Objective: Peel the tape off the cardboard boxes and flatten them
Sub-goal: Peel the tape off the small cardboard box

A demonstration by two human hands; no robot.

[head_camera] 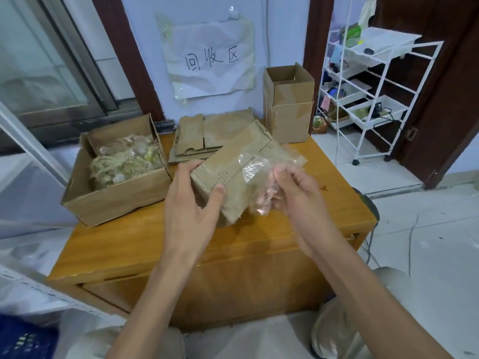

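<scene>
- There is a single view, taken from the person's head, looking forward and steeply down.
- It sits close above the wooden bench [124, 244], whose top fills the middle of the frame, with its near edge and front face below.
- Both forearms enter from the bottom edge, and the left hand [191, 200] and right hand [295, 195] meet near the centre, close to the lens.
- The lens is wide: the door frame and the white wire rack [375, 99] at the right edge lean and bend.
- The view faces a pale wall at the bench's far side, with a paper sign [211, 58] in the upper middle.
- With only one view, no area is shared.
</scene>
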